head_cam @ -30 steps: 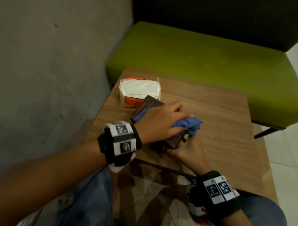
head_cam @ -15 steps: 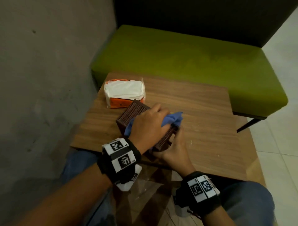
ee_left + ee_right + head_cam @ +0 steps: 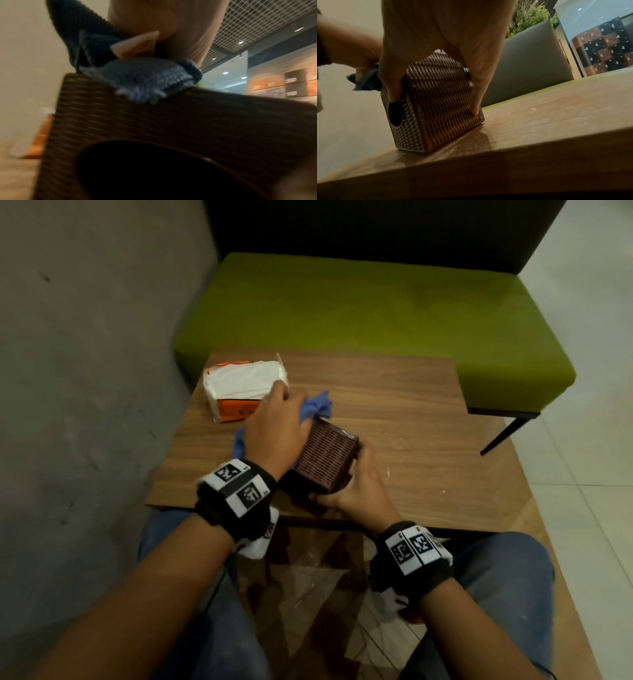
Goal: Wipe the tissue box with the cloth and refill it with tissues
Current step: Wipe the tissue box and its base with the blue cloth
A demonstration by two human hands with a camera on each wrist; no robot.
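At the near edge of the wooden table (image 3: 394,412), the person's right hand (image 3: 356,487) has its grip clasped around the dark brown woven tissue box (image 3: 325,460), thumb on the face with the round opening and fingers (image 3: 477,94) down the opposite side, so the box stands tipped up on one edge on the table. Against the box's left side, the left hand (image 3: 277,429) presses a crumpled blue cloth (image 3: 317,407), its fingers curled around the bunched fabric; part of the cloth sticks out past the fingertips and part trails below the wrist. From where I stand, the wiping looks to be mid-way: one side is under the cloth, and I cannot tell which other faces are done. The refill has not begun. Through the round opening (image 3: 396,115) the box shows only darkness, no tissue, though I cannot see deep inside. Just beyond the left hand, near the wall, lies the orange-and-clear plastic pack of white tissues (image 3: 245,386), apparently full, with its top looking open. Behind the table runs a green upholstered bench (image 3: 376,313).
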